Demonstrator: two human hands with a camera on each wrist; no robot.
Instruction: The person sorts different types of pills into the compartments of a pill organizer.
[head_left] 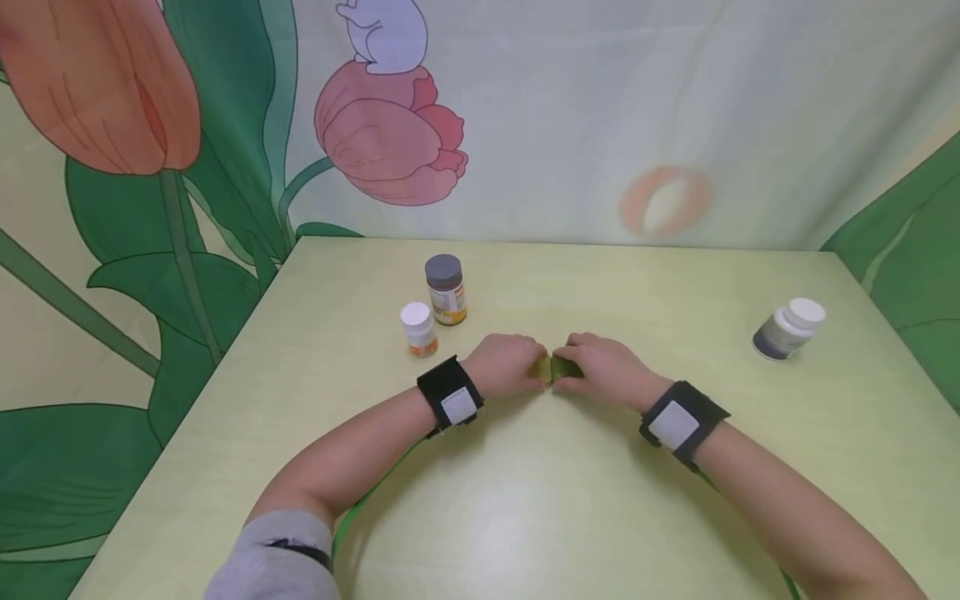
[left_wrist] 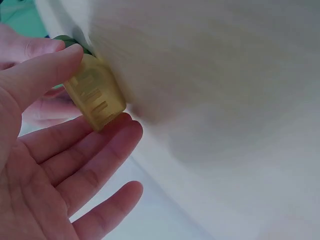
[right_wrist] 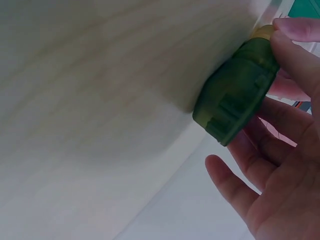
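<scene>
Near the middle of the table, my left hand pinches a yellow translucent plastic piece between thumb and fingers. Opposite it, my right hand pinches a green translucent plastic piece the same way. The two pieces meet end to end between the hands; whether they are joined cannot be told. Raised bars mark the sides of both pieces. In the left wrist view the little finger stands free of the yellow piece. Fingers cover part of each piece in the head view.
Left of the hands stand a small white-capped bottle and, behind it, a grey-capped bottle. A white bottle is at the right on the pale table. A flower-printed cloth hangs behind the table.
</scene>
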